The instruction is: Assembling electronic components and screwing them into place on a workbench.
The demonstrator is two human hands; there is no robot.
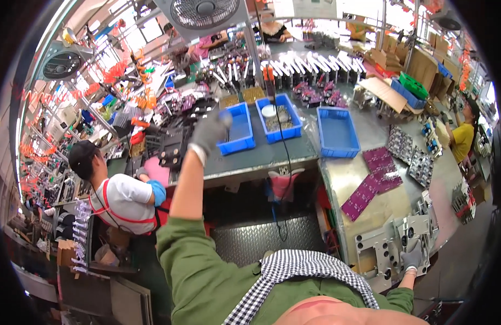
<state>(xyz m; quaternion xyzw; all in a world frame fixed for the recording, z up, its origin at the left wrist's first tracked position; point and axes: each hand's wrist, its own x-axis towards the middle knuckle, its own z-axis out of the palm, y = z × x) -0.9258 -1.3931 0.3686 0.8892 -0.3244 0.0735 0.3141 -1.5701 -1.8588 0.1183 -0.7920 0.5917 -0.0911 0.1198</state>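
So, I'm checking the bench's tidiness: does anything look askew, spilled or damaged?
Mildly: on the right-hand table, one purple panel lies at an angle to the purple panels beyond it, so the group looks untidy. I see no clear spill or damage.

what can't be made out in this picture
Head view:
- Left hand: motion blur hides whether it holds anything.
- Leftmost blue bin: left hand covers its far-left corner.
- Right hand: too small to tell its grip on the metal plate.
- Upper fan: cut off by top edge.
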